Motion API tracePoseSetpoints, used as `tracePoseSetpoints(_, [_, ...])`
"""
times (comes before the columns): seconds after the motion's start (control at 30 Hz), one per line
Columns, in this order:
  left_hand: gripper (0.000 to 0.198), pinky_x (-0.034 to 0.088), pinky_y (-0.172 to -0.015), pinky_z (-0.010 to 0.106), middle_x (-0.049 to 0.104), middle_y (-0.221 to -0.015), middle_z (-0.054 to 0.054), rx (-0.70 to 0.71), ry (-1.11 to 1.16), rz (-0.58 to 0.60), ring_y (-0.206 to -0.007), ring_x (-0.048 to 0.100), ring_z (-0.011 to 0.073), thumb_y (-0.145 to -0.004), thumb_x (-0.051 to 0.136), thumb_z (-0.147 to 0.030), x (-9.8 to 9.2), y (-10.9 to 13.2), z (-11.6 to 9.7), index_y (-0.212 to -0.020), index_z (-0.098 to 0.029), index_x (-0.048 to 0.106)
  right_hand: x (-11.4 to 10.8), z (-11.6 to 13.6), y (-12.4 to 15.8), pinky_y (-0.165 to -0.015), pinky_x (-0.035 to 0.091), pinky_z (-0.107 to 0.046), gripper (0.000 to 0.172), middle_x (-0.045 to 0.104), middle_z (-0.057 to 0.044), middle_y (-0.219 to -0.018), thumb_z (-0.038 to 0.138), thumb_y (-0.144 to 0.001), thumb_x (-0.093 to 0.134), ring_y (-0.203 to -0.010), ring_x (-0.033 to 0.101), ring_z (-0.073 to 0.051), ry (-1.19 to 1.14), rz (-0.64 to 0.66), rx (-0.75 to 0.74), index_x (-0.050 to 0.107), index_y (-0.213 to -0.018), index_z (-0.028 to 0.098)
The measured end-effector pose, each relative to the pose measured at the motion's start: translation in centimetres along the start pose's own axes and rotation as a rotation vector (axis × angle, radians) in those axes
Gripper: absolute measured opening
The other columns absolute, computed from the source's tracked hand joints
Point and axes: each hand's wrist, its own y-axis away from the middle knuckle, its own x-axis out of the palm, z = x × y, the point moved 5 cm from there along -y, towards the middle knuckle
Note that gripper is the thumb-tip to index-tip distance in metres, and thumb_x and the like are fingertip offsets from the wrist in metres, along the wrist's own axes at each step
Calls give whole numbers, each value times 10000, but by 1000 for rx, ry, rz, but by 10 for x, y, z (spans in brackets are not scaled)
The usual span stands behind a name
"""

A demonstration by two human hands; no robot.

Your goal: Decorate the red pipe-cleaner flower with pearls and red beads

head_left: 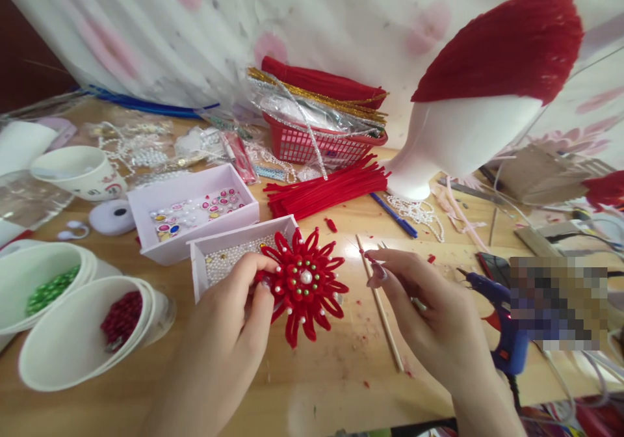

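My left hand [244, 307] pinches a red fuzzy pipe-cleaner flower [316, 307] by its left petals. A white pearl sits at its centre, ringed by small green and white beads, with more white beads on the petals. To the right of the flower, my right hand [424, 300] has thumb and forefinger closed on a small dark red bead [369, 257], with what looks like a fine wire poking out leftward. Bits of shiny metal show by the right fingers; their tool cannot be made out. A thin wooden stick [387, 320] lies on the table under the right fingertips.
White boxes of gems [195, 245] and pearls [197, 274] stand behind the left hand. Cups hold green beads [29, 339] and dark red beads [34, 359]. A blue glue gun [509, 352] is at right. Behind are red pipe cleaners [326, 190], a basket [316, 144] and a mannequin head [458, 131].
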Motion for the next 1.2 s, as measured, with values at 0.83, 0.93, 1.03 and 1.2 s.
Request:
tracePoseSetpoints(0.83, [148,444,-658,341,692,-783,-44,-177,111,-83,-708,648,199,-876,456,-323,1,5,-2,-832,-295,595,15,-1,0,-589,530,-232,194,737,-3,-765,225,-1004,506,-664,734,-155,30,76,-25,651,-1132,229])
tracePoseSetpoints(0.93, [136,451,-640,337,689,-752,-36,-164,90,-101,-679,644,207,-863,474,-321,0,5,0,-820,-296,601,17,0,-2,-579,522,-236,190,731,-6,-765,225,-1003,501,-660,731,-157,42,88,-15,657,-1111,226])
tracePoseSetpoints(1.03, [137,476,-631,332,682,-734,-26,-141,92,-113,-672,643,210,-865,477,-323,-1,4,0,-816,-294,602,19,1,-3,-588,527,-236,192,724,-8,-762,226,-1002,499,-694,742,-165,40,93,-14,659,-1108,225])
tracePoseSetpoints(1.2, [146,479,-596,319,678,-745,-33,-130,80,-58,-662,644,197,-875,462,-330,0,3,2,-838,-295,599,18,2,0,-583,522,-226,189,716,3,-748,215,-998,501,-680,738,-154,39,91,-27,658,-1102,233])
